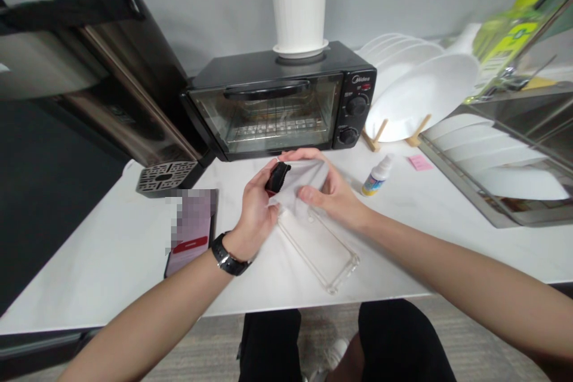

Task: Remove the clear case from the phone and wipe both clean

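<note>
Both my hands meet above the counter in front of the oven. My left hand is closed around a small black object with a jagged edge; a bit of red shows under it, and its kind is unclear. From there a thin, whitish, see-through sheet spreads across to my right hand, whose thumb and fingers grip it. Just below the hands a clear phone case lies on the counter. A phone with a partly pixelated screen lies left of my watch-wearing wrist.
Behind the hands stands a black toaster oven with a white pot on top. A small spray bottle and a pink note are at right, near racked plates and a sink. A drinks machine fills the left.
</note>
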### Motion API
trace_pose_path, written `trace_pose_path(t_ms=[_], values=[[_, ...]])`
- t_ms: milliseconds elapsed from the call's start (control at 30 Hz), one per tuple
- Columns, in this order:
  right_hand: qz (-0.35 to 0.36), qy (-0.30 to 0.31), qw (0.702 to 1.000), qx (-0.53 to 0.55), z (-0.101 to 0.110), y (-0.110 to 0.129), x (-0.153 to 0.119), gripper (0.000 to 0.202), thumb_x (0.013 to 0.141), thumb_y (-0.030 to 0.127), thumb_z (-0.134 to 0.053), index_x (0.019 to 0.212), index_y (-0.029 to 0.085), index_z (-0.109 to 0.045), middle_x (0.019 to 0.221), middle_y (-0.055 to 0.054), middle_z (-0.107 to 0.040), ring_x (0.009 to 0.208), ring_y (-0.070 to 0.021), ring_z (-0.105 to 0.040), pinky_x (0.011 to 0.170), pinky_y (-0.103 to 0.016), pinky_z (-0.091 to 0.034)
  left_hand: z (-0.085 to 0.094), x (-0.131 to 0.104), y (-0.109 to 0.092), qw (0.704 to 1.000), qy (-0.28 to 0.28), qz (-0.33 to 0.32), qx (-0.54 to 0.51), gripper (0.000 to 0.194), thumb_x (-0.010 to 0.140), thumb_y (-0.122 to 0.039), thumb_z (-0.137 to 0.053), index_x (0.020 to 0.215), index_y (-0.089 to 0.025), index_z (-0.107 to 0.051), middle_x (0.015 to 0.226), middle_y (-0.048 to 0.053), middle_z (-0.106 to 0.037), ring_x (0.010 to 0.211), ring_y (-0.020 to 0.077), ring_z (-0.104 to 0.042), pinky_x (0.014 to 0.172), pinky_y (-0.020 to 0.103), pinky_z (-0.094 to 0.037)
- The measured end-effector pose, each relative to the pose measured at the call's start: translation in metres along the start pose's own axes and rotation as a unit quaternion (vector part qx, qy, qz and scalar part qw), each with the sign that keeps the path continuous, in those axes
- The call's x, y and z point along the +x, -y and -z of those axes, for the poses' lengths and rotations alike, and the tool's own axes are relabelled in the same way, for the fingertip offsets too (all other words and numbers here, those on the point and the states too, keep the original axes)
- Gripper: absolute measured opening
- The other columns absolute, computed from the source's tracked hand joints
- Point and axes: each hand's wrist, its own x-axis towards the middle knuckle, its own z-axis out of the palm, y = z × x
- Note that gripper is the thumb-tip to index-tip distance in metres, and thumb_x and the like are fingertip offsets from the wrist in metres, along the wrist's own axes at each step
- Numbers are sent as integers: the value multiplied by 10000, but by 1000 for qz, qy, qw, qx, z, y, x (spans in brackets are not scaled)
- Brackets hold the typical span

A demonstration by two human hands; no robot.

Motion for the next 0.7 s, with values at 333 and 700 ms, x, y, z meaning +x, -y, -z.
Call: trace_pose_path(t_ms=[333,700], values=[[-10,-7,1000,15,-3,-2,-1,598,796,638,-844,1206,263,-624,1272,-72,-715,1202,-247,-682,1070,-425,-563,2,1,2,1000,17,8,2,214,963,-68,-540,1030,-105,-740,1018,68,-781,741,97,-716,586,150,-550],[-22,-43,998,39,-5,3,-3,561,768,563,-898,1177,268,-653,1206,-38,-738,1143,-233,-698,1032,-386,-578,8,4,5,1000,25,9,-2,223,969,-101,-568,1125,-113,-726,981,50,-782,676,92,-699,612,171,-598]])
